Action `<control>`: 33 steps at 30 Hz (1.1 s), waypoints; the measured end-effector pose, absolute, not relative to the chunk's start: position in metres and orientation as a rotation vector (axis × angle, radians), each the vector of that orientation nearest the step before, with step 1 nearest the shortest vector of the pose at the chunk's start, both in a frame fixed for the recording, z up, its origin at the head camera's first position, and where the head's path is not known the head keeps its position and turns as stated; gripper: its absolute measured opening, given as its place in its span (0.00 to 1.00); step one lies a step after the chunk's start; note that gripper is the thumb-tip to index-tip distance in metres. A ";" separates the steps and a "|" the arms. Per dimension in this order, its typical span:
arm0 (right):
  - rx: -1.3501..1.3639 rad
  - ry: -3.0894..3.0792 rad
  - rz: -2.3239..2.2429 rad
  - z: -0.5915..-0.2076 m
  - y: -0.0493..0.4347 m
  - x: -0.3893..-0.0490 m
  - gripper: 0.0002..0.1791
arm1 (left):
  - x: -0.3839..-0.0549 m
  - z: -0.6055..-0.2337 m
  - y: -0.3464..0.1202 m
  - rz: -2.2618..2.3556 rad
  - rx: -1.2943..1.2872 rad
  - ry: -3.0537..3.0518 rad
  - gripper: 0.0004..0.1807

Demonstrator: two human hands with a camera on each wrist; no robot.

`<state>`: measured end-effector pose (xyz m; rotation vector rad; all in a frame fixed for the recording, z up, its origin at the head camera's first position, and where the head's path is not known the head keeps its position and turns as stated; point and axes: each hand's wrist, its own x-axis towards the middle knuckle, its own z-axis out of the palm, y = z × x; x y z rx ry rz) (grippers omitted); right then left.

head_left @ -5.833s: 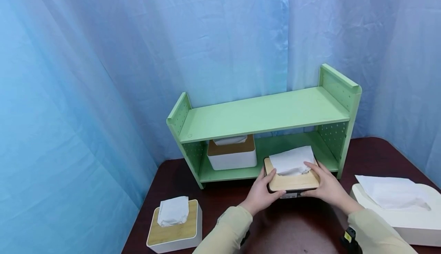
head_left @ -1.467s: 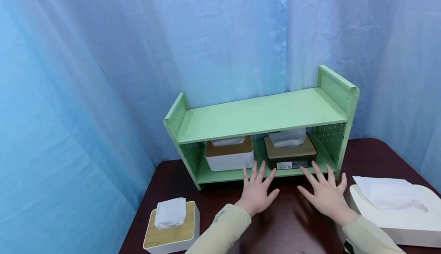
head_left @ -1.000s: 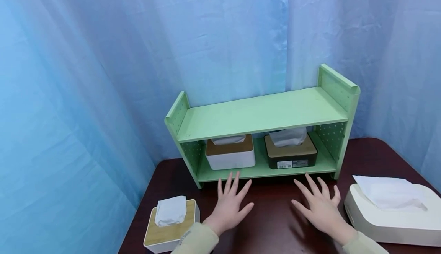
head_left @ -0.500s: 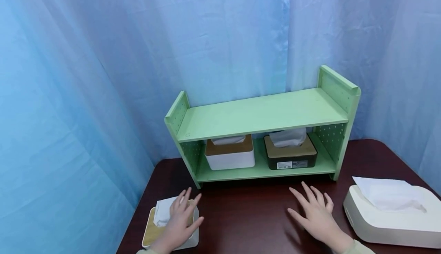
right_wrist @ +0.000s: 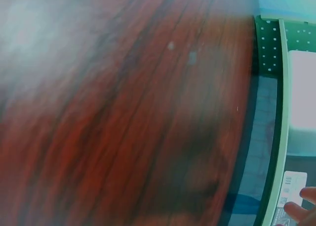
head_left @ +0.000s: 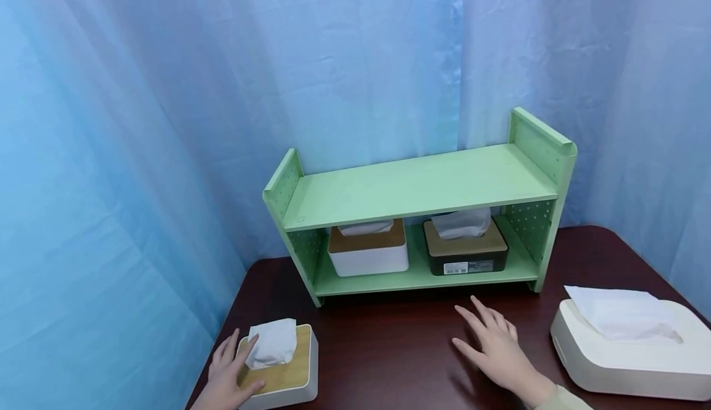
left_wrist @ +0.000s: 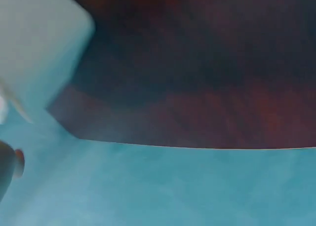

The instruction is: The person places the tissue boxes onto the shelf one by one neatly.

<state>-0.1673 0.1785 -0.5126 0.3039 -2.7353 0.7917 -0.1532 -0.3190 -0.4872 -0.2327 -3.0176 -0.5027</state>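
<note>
My left hand, fingers spread, is at the left side of a small white tissue box with a wooden top; it overlaps the box's left edge in the head view. A tissue sticks out of that box. In the left wrist view a fingertip shows beside the blurred pale box. My right hand hovers over the table with loosely spread fingers, holding nothing. Behind it, a black tissue box with a wooden top stands on the lower shelf, right of a white wood-topped one.
The green two-tier shelf stands at the back of the dark red table. A large cream tissue box sits at the right. Blue curtains hang behind and to the left.
The black tissue box, earlier held in both hands, now stands on the lower shelf, released. My left hand has swung left to the small tissue box; my right hand has drawn back slightly.
</note>
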 end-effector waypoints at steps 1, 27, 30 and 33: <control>0.307 -2.735 0.803 -0.513 0.176 -0.168 0.31 | -0.153 -0.491 -0.324 -0.515 -0.215 -3.048 0.46; 0.791 -2.797 1.520 -0.501 0.083 -0.198 0.55 | -0.156 -0.519 -0.321 -0.925 -0.080 -3.178 0.59; 0.879 -2.784 1.521 -0.500 0.073 -0.195 0.56 | -0.157 -0.522 -0.319 -0.929 -0.089 -3.169 0.59; 0.947 -2.764 1.521 -0.499 0.063 -0.191 0.58 | -0.158 -0.522 -0.315 -0.935 -0.072 -3.168 0.58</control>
